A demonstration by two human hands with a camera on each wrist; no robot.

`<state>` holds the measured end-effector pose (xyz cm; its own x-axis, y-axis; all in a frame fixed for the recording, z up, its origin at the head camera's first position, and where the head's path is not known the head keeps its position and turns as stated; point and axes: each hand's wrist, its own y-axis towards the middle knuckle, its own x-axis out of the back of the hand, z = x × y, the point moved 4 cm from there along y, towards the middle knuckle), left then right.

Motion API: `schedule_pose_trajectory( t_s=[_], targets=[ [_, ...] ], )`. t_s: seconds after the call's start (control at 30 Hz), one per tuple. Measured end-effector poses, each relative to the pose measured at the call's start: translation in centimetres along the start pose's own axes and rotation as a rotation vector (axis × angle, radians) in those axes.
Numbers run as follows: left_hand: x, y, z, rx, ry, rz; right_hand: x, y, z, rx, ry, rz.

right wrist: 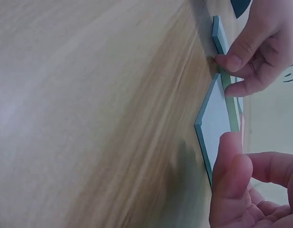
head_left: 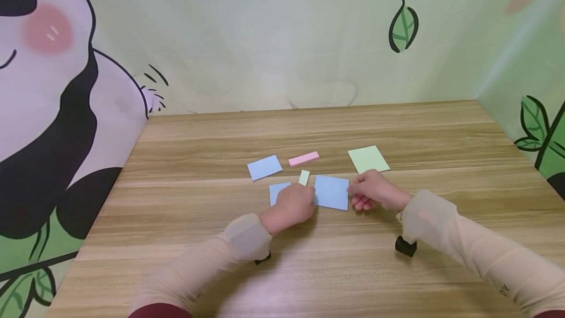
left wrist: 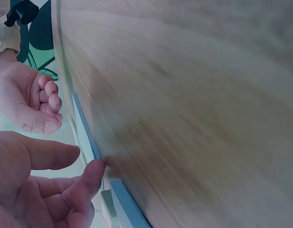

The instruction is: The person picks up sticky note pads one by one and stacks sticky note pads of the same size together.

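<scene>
- Both hands sit at the big blue pad [head_left: 332, 192], one at each side edge, on the wooden table [head_left: 309, 269].
- Left hand [head_left: 291, 206] touches the pad's left edge with its fingertips [left wrist: 95, 172]; fingers are loosely bent and curl round nothing.
- Right hand [head_left: 372, 190] is at the pad's right edge, thumb [right wrist: 230, 156] pressed against it and the other fingers curled; whether it pinches the pad I cannot tell.
- Sticky-note pads, six in all, all flat on the table, none stacked.
- Blue pads, three: the big one between the hands; a small one [head_left: 278, 191] half hidden under the left hand; a far one [head_left: 264, 167] up and to the left.
- Green pads, two: a narrow strip [head_left: 304, 177] just beyond the left hand, and a square [head_left: 368, 159] just beyond the right hand.
- Pink pad, one: a strip [head_left: 303, 158] farthest back, between the far blue pad and the green square.
- Panda-and-leaf backdrop [head_left: 53, 112] walls the table on three sides.
</scene>
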<state>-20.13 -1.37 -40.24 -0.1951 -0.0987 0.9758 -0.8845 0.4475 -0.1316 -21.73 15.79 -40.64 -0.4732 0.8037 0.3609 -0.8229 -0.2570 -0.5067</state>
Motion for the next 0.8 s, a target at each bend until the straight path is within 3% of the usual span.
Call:
schedule_pose_trajectory(
  t_s=[0.2,0.8],
  targets=[
    [-0.36,0.63,0.40,0.056,-0.059,0.013,-0.12,0.32,-0.32,-0.026,0.024,-0.011],
    [0.03,0.60,-0.16,0.030,-0.085,-0.006,-0.36,0.60,-0.64,-0.059,0.064,-0.011]
  ],
)
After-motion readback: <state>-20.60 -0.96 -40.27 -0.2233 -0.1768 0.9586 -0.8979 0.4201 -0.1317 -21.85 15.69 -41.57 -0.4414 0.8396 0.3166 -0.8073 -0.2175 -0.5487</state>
